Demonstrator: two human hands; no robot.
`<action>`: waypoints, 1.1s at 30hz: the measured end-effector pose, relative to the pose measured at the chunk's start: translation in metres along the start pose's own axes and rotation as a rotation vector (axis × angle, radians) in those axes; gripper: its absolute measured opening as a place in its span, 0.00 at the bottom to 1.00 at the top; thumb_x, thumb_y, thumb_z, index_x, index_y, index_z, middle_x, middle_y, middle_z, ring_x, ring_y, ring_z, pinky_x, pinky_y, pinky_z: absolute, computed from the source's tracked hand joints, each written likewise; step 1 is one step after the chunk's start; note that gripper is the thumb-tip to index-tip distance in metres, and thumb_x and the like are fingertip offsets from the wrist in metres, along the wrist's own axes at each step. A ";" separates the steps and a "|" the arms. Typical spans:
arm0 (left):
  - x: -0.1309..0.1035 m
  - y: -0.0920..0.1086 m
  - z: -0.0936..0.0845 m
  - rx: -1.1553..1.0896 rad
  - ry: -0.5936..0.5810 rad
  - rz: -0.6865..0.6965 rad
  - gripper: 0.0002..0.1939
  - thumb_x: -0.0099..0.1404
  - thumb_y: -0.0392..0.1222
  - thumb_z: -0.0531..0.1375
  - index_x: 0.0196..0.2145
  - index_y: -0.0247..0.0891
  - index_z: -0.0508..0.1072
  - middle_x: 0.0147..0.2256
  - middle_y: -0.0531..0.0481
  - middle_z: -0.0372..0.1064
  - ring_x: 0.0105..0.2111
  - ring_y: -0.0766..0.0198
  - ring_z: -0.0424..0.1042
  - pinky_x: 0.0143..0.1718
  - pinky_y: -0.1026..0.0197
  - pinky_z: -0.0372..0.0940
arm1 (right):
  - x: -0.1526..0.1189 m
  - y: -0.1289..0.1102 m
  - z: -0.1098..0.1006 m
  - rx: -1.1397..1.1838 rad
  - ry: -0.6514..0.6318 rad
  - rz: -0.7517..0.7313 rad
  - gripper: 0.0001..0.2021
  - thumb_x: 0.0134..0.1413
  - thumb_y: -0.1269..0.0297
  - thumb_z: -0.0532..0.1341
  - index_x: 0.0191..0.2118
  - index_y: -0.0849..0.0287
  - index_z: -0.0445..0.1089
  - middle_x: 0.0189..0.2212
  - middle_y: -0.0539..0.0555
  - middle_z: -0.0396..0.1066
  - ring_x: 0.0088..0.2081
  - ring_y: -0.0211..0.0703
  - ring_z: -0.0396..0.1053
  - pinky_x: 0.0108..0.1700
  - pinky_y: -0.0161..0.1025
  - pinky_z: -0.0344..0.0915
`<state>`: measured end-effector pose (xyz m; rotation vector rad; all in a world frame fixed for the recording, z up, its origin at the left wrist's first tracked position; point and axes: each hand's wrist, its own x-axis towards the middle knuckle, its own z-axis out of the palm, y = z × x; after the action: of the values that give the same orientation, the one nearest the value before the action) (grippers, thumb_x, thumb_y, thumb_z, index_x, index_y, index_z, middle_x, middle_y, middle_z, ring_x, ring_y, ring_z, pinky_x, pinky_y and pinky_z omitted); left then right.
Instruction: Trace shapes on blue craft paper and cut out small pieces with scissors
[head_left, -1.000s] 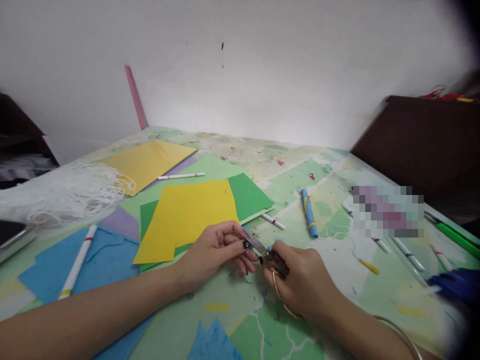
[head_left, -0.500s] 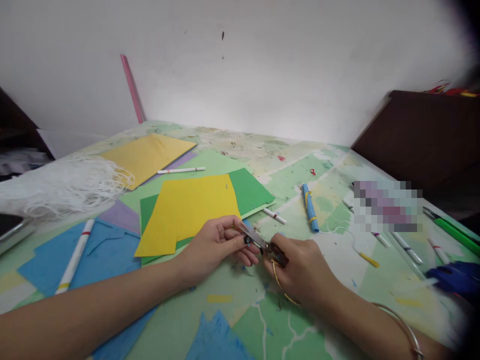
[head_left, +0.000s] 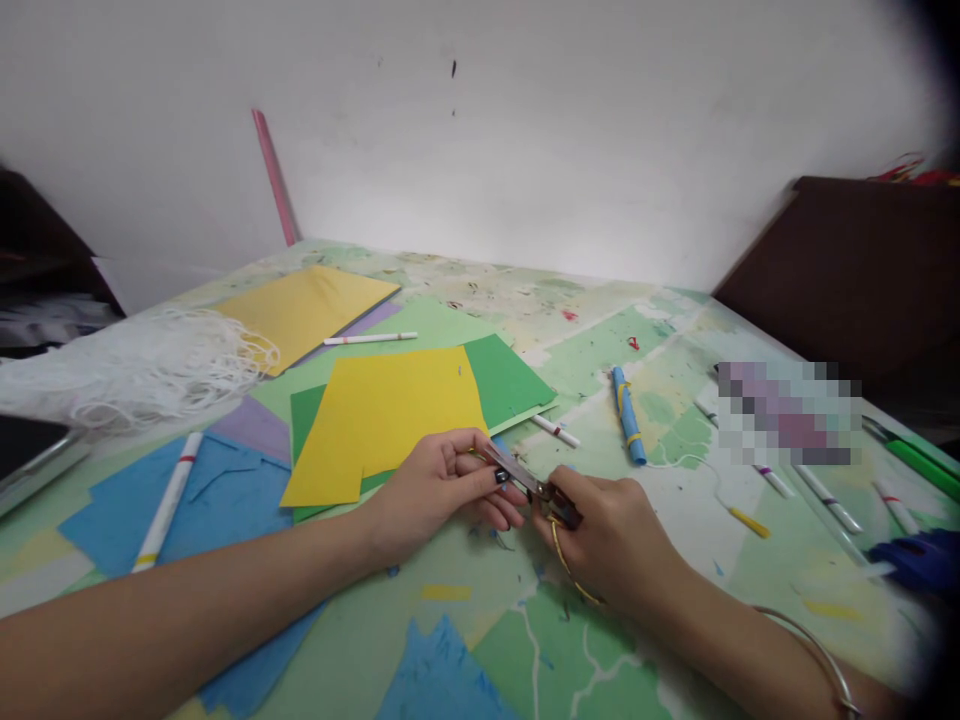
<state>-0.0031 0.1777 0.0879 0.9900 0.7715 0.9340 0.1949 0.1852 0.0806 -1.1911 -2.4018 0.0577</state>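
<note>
My right hand is closed around the dark handles of a small pair of scissors, whose metal blades point left toward my other hand. My left hand has its thumb and index finger pinched together beside the blade tips, the other fingers loosely curled below. What lies between those fingertips is too small to make out. A thin, curved yellow band hangs under my right hand. Just behind my left hand lies a yellow sheet on top of a green sheet.
Left are a blue sheet, a white marker and a bundle of white cord. A blue roll with yellow bands lies right, near several markers, a green-handled cutter and a blue glue gun. Scraps dot the patterned tablecloth.
The view has shifted slightly, so things appear a little farther right. The scissor blades look closer together than before. Both hands keep nearly the same pose.
</note>
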 end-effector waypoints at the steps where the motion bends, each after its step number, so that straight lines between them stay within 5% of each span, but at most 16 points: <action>1: 0.000 0.000 0.000 0.002 0.002 -0.002 0.08 0.60 0.37 0.61 0.33 0.32 0.64 0.29 0.43 0.75 0.27 0.62 0.76 0.28 0.65 0.69 | 0.000 0.000 0.000 0.004 0.008 -0.005 0.09 0.46 0.64 0.58 0.21 0.60 0.60 0.14 0.48 0.61 0.16 0.32 0.54 0.22 0.32 0.44; 33: -0.002 0.008 0.004 0.232 0.112 -0.064 0.04 0.57 0.32 0.58 0.27 0.32 0.65 0.20 0.50 0.71 0.16 0.70 0.70 0.18 0.70 0.65 | 0.004 0.009 -0.005 0.022 -0.088 -0.022 0.09 0.44 0.66 0.58 0.20 0.60 0.59 0.13 0.45 0.56 0.17 0.30 0.49 0.22 0.31 0.43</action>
<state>-0.0027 0.1769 0.0968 1.1144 1.0176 0.8632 0.2020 0.1928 0.0846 -1.1748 -2.4834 0.1319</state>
